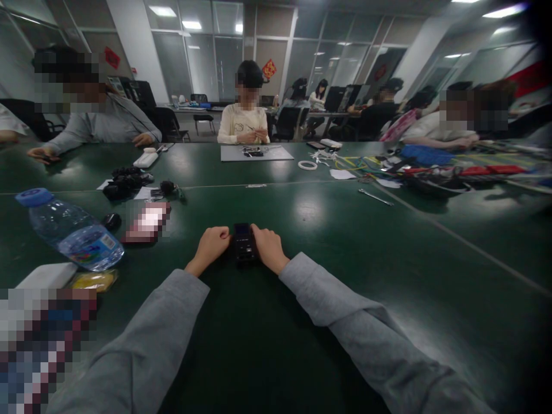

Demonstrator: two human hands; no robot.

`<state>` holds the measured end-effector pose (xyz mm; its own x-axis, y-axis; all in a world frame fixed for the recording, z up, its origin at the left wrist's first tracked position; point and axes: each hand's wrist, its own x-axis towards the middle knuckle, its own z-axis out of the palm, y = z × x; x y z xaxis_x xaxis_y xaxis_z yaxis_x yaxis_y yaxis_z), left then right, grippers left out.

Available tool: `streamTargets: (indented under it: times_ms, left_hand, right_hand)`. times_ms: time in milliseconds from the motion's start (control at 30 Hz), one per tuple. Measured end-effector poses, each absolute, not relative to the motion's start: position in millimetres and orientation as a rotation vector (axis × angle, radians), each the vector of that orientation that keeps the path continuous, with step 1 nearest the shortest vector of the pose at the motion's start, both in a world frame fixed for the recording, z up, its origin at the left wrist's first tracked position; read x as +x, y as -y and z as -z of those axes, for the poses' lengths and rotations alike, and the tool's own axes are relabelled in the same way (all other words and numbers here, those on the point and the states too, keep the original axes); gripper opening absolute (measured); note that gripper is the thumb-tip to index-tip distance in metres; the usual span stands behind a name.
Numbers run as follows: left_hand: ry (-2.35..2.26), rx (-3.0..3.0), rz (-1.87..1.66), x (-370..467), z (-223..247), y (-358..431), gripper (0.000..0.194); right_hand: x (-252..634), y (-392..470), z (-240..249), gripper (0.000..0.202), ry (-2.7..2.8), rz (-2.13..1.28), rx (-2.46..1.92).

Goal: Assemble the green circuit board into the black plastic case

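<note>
A small black device [244, 242] with a dark screen at its top and small buttons below is at the middle of the green table. My left hand [212, 246] is just left of it, its fingers curled in with the thumb on top; whatever those fingers hold, if anything, is hidden. On the other side, my right hand [269, 247] has its curled fingers against the device's right edge.
On the left are a water bottle [75, 230], a pink phone [149, 222], a yellow packet [95, 280] and black gear [123, 183]. Cables [366, 164] and a wrench [376, 197] lie right. A person [245, 109] sits opposite behind a grey board [276, 154].
</note>
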<state>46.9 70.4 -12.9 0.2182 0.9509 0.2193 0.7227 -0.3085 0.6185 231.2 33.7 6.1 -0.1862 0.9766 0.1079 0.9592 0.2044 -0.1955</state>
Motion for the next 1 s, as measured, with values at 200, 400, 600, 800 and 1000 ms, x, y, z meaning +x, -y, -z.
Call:
streamTargets:
  times_ms: [200,400,600,800,1000]
  left_hand:
    - [-1.390,1.803,-1.188,44.0,12.1,-69.8,0.031]
    - [-1.228,1.703,-1.225,48.3,8.1,-64.2,0.040]
    - [-1.147,1.831,-0.967,51.9,7.8,-63.7,0.049]
    - [-1.112,1.846,-0.865,52.9,5.6,-61.5,0.047]
    - [-1.116,1.812,-0.830,51.1,5.0,-63.5,0.048]
  right_hand:
    - [230.4,-36.9,-0.7,0.021,1.862,-0.132,-1.678]
    - [229.3,-35.4,2.3,0.021,1.906,-0.078,-1.349]
    - [229.8,-37.7,1.0,0.020,1.953,-0.116,-1.347]
    - [229.4,-38.8,1.7,0.020,1.955,-0.121,-1.364]
    - [229.5,-39.2,3.2,0.020,1.945,-0.130,-1.358]
